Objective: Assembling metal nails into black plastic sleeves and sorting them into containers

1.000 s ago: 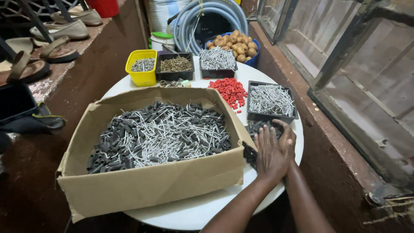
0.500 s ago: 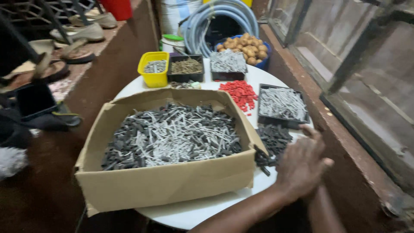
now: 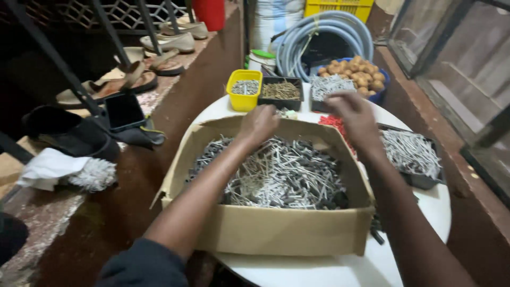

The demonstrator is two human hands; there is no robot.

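Round and white, the table [image 3: 340,268] is crowded, and places are reckoned from the cardboard box [image 3: 289,234] standing open at its near edge, presumably kept close so both arms can reach in. Within the box a heap of grey nails and dark plugs [image 3: 281,178] is piled, loose and tangled. Over the far part of that heap the left hand [image 3: 258,125] is held curled, fingers bunched downward; whether anything is pinched cannot be told. Beyond the box's far right corner the right hand [image 3: 355,114] is raised with fingers loosely spread, nothing seen in it, above red plugs [image 3: 333,123]. Right of the box a black tray of pale nails [image 3: 411,154] is set. Behind the box a yellow tub [image 3: 244,90] and further dark trays [image 3: 281,91] are lined up, seemingly one kind to each. Farthest back a coiled hose [image 3: 324,32] is seen
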